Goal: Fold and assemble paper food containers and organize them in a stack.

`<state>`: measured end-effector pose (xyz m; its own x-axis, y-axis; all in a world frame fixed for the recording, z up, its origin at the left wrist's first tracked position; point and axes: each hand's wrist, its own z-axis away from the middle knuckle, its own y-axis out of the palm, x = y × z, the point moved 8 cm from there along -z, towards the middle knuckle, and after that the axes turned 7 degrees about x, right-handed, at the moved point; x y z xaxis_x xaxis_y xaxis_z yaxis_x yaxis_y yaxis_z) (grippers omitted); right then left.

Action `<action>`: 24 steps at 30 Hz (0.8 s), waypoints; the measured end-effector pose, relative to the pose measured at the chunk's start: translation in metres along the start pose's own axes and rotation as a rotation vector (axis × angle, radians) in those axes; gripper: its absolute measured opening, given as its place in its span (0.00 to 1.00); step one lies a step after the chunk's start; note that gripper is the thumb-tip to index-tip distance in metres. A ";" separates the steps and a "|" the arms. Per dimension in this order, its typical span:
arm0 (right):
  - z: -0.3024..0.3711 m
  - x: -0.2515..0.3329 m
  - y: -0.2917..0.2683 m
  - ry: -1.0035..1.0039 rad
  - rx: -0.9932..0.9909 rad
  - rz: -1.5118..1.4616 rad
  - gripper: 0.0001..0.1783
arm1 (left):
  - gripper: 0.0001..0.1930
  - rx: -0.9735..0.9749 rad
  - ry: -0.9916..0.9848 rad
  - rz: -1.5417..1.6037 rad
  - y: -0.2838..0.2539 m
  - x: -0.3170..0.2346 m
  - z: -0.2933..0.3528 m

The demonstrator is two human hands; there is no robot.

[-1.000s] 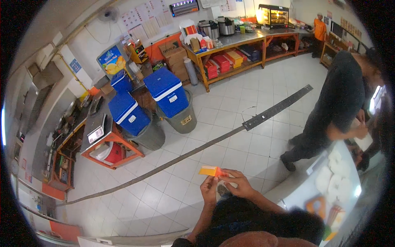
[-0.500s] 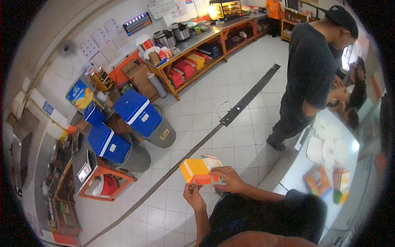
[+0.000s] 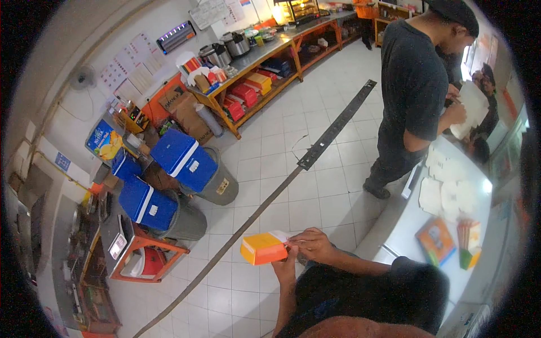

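In front of my body I hold a small folded cardboard food box [image 3: 262,249], yellow on top with orange sides and a white part at its right end. My left hand [image 3: 286,267] is closed on its near right corner from below, the thumb up against the side. With bent fingers, my right hand [image 3: 311,244] pinches the edge at the white end. Those fingers partly cover that end, so its flaps are hard to make out. The box hangs in the air above the tiled floor.
On my right, a white counter [image 3: 394,239] carries flat white cardboard blanks [image 3: 445,188], an orange pack [image 3: 435,241] and striped cartons [image 3: 468,239]. A person in dark clothes [image 3: 408,90] stands there holding a white sheet. Blue-lidded bins [image 3: 189,163] and an orange-framed table [image 3: 149,248] stand left.
The box has turned, and its raised flaps at the right end now sit lower. My left hand has slid right, from below the box to its right corner. The person has lifted a white sheet.
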<state>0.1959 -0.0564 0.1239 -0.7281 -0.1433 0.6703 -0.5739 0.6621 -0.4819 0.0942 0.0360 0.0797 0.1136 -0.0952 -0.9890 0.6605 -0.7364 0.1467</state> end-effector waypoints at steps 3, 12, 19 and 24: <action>-0.002 0.006 0.002 -0.042 0.056 0.050 0.15 | 0.21 -0.070 -0.014 0.109 0.000 0.001 -0.001; -0.006 -0.005 -0.006 0.208 0.091 -0.175 0.16 | 0.23 -0.301 -0.004 0.285 -0.026 -0.011 -0.004; -0.017 -0.002 -0.015 0.285 -0.071 -0.295 0.13 | 0.19 -0.284 0.113 0.067 -0.015 -0.020 -0.003; -0.010 -0.005 -0.004 0.462 0.006 -0.441 0.12 | 0.15 -0.290 0.272 -0.370 -0.016 -0.020 0.000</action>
<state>0.2056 -0.0514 0.1279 -0.1866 -0.0683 0.9801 -0.7861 0.6088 -0.1072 0.0815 0.0501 0.0970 -0.0025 0.3402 -0.9403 0.8660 -0.4695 -0.1722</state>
